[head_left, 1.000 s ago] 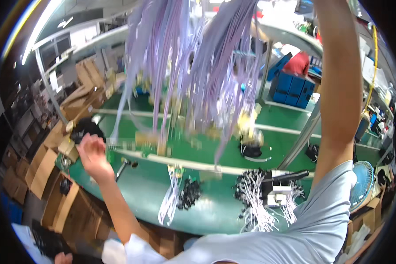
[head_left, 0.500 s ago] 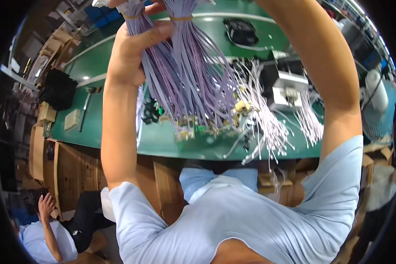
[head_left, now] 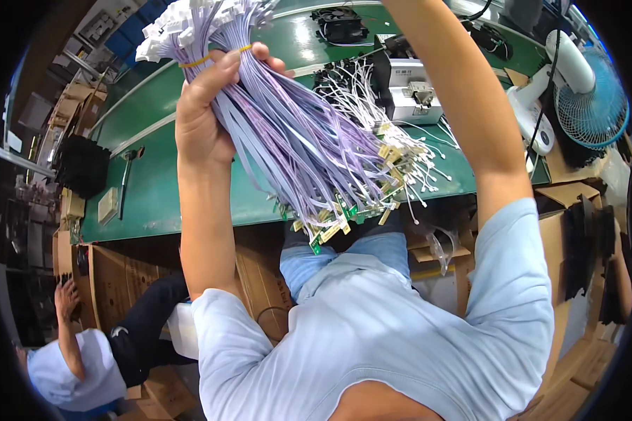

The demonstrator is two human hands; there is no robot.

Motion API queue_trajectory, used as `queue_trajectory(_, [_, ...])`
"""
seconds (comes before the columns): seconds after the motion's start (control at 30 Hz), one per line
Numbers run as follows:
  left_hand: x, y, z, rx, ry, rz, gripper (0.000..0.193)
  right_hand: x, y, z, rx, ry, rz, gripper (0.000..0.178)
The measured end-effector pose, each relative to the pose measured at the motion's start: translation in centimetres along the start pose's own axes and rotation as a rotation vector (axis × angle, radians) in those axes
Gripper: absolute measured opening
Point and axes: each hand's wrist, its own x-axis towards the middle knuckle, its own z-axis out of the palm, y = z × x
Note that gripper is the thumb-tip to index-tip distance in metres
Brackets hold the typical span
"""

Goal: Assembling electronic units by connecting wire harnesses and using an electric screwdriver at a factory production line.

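Observation:
My left hand [head_left: 214, 105] is closed round two side-by-side bundles of flat purple-grey ribbon cables [head_left: 288, 126], its thumb across them just below their yellow bands [head_left: 196, 61]. White plug connectors [head_left: 182, 28] crowd the upper ends. From the lower ends hang small green and yellowish circuit boards [head_left: 330, 226], spread out over the table's near edge. My right forearm [head_left: 463, 91] reaches up past the top edge of the picture, so the right hand is out of sight.
On the green table [head_left: 154, 186] stands a black-and-white bench device [head_left: 411, 91], beside loose white cables [head_left: 361, 84]. Black cable bundles [head_left: 340, 27] lie farther back. A blue fan [head_left: 590, 102] is at the right. Cardboard boxes [head_left: 130, 281] stand below, and a co-worker [head_left: 84, 358] sits at lower left.
The cable bundles have come lower and nearer in the picture, bringing their white connectors into view. My right arm sits farther left, and the whole view has shifted.

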Motion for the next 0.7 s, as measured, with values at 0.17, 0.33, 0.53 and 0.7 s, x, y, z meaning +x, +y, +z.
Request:
queue_trajectory(0.17, [-0.9, -0.1, 2.0, 0.252, 0.206, 0.011, 0.01, -13.0, 2.5, 5.7, 0.505, -0.386, 0.322, 0.065])
queue_trajectory(0.33, [-1.4, -0.1, -0.3, 0.345, 0.322, 0.008, 0.016, -14.5, 3.7, 7.6, 0.78, -0.469, 0.508, 0.057])
queue_trajectory(0.53, [-6.4, 8.3, -5.6, 0.029, -0.177, 0.028, 0.025, -10.3, 6.3, 4.6, 0.626, -0.208, 0.544, 0.024])
queue_trajectory(0.7, [-10.2, 12.9, -6.0, 0.271, -0.112, 0.236, 0.031, -7.3, 5.7, 4.8, 1.054, 0.506, 0.33, 0.014])
